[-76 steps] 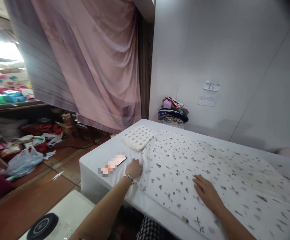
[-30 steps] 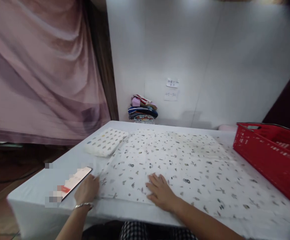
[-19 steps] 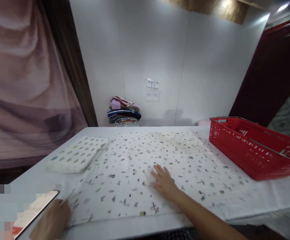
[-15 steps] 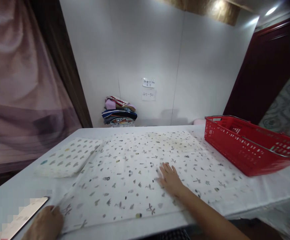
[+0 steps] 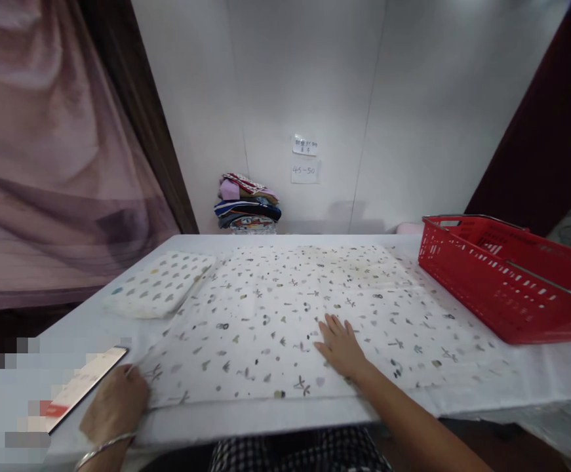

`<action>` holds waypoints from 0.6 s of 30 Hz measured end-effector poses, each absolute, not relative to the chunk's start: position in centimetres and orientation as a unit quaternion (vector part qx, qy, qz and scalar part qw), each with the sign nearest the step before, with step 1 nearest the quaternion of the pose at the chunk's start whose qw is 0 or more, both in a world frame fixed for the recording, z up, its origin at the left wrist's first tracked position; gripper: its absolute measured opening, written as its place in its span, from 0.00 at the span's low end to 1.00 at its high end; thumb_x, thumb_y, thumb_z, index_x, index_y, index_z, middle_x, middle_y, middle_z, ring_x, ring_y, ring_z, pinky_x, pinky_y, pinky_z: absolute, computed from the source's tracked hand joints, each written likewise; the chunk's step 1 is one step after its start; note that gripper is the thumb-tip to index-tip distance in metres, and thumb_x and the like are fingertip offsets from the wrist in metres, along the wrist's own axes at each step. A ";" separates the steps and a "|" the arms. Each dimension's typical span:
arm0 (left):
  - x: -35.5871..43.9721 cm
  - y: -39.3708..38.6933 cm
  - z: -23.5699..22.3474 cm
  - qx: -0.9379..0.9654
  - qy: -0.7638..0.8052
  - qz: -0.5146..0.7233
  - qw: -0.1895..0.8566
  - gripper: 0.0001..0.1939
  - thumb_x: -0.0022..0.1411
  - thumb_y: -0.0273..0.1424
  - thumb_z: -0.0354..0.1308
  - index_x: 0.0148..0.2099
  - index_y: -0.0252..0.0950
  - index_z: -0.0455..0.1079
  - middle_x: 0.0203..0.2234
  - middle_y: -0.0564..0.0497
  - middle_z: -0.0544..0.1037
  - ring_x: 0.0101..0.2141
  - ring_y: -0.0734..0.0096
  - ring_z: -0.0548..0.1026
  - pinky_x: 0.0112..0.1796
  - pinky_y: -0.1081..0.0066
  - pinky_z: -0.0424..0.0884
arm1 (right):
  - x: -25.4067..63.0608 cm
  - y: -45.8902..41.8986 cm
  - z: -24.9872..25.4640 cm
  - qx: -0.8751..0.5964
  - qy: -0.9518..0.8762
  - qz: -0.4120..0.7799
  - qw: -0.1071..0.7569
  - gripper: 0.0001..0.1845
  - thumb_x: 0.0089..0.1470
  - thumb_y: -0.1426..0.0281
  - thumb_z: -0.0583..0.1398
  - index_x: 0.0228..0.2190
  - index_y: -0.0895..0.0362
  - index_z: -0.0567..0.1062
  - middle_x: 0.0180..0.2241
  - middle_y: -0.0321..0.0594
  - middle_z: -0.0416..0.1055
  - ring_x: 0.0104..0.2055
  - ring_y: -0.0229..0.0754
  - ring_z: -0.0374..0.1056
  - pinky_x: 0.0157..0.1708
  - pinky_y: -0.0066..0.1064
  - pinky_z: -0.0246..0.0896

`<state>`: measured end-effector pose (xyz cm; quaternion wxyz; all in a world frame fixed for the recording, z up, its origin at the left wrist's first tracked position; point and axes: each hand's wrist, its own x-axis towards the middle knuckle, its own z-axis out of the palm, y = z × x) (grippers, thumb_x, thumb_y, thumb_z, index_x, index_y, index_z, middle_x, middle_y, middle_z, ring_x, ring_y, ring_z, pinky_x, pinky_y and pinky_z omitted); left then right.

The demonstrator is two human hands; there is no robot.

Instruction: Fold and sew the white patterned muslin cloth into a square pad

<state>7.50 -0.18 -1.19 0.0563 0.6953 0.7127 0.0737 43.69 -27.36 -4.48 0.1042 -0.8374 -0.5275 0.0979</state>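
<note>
A thin white cloth (image 5: 285, 328) printed with small trees, rainbows and leaves lies spread almost flat across the table. My right hand (image 5: 341, 347) rests palm down on its near right half, fingers spread and holding nothing. At the cloth's near left corner, my left hand (image 5: 118, 400) is closed, with its fingertips curled at the cloth's edge and partly hidden. A ring and a bracelet show on this hand and wrist. Beside it on the left lies a phone (image 5: 88, 383) with a lit screen, partly blurred out.
A folded white cloth with grey-green prints (image 5: 162, 285) lies on the table's left. The red plastic basket (image 5: 486, 282) stands at the right edge. Behind the table rises a stack of folded fabrics (image 5: 248, 206) against the wall, near paper labels (image 5: 305, 169). A pink curtain (image 5: 44, 164) hangs left.
The view has tilted down and shifted, so more of the near table edge and my lap shows. Both hands stay at about the same places on the cloth.
</note>
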 end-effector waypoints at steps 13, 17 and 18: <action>8.3 -1.7 -1.4 0.678 0.709 0.167 0.104 0.21 0.61 0.35 0.41 0.50 0.31 0.67 0.46 0.33 0.71 0.45 0.47 0.70 0.39 0.55 0.65 | 43.9 -29.2 -4.6 -0.840 -0.508 0.122 0.145 0.33 0.58 0.51 0.43 0.59 0.54 0.57 0.64 0.43 0.40 0.66 0.48 0.33 0.60 0.50 0.29; 8.4 -1.7 -1.6 0.670 0.712 0.183 0.102 0.19 0.60 0.33 0.43 0.49 0.32 0.67 0.47 0.35 0.70 0.47 0.50 0.69 0.42 0.57 0.64 | 43.1 -31.6 -4.9 -0.794 -0.575 0.095 0.173 0.29 0.57 0.52 0.47 0.55 0.53 0.63 0.62 0.43 0.49 0.64 0.49 0.40 0.60 0.50 0.33; 8.4 -1.7 -1.7 0.671 0.710 0.189 0.098 0.18 0.60 0.32 0.44 0.49 0.32 0.67 0.47 0.36 0.70 0.47 0.50 0.69 0.42 0.58 0.64 | 43.0 -32.1 -4.9 -0.789 -0.576 0.087 0.195 0.29 0.58 0.53 0.47 0.54 0.54 0.65 0.61 0.44 0.52 0.64 0.49 0.43 0.60 0.50 0.36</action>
